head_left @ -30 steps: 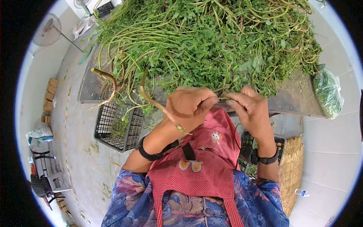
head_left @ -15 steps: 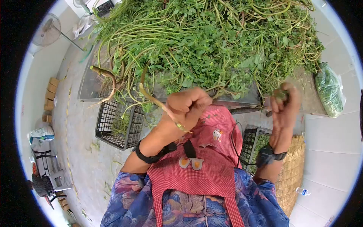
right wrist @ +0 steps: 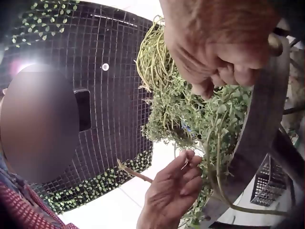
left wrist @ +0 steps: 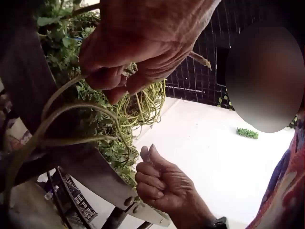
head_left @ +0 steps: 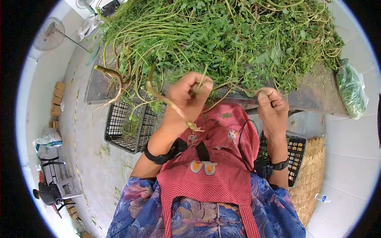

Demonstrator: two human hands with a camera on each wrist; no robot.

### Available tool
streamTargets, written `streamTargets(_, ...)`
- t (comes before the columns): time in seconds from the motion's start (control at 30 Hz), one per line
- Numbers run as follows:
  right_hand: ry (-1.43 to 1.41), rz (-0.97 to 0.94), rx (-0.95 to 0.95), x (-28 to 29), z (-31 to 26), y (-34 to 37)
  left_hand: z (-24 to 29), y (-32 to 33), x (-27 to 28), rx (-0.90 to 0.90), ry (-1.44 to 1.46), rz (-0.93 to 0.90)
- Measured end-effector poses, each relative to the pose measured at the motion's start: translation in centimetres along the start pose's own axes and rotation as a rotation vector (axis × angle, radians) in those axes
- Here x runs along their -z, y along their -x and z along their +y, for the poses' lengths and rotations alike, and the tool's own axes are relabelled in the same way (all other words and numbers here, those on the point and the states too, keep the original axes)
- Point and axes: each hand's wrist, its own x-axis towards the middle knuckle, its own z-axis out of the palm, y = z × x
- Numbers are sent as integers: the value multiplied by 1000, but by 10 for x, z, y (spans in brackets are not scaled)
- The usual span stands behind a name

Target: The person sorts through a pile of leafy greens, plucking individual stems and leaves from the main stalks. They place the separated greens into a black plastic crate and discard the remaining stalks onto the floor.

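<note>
Head view: a person's right hand (head_left: 274, 107), at three o'clock, is back at the front edge of the grey metal surface (head_left: 317, 93); half a second ago it swung out with something small and dark green, now out of sight. To this onlooker, that suggests one piece has been set aside and attention is back on the stems. The left hand (head_left: 181, 97), near centre toward twelve, pinches a thin green stem (head_left: 203, 76) in curled fingers; a thick brown-green stem (head_left: 162, 96) crosses its wrist. Beyond, at twelve o'clock, a leafy green heap (head_left: 222, 43) covers most of the surface.

Left wrist view adds the right thumb and fingertip pressed together, no stem visible between them, and a pale-green looped stem (left wrist: 88, 105) below the left hand. Right wrist view shows what looks like the thick stem's end jutting toward ten o'clock.
</note>
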Motion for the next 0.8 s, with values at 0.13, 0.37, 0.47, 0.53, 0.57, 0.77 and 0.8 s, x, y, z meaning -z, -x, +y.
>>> streamTargets(0.13, 44, -61, -10, -4, 1, 5, -16, -11, -14, -254, -134, -9)
streamTargets(0.37, 247, -263, -49, 14, 7, 8, -6, -10, -7, -221, -206, -180)
streamTargets(0.47, 594, -429, -25, 21, 46, 3, -9, -9, -2, -229, -187, -145)
streamTargets(0.53, 761, -479, -64, 28, 98, -3, -3, -6, -1, -197, -161, -125)
streamTargets(0.57, 762, -478, -60, 24, 107, -5, 0, -5, -1, -168, -137, -103)
streamTargets(0.77, 1406, -701, 84, -1, 193, -11, 12, -1, 9, -48, -23, -131)
streamTargets(0.8, 1497, -700, 85, 1, 222, -6, 13, 0, 9, -45, 24, -130)
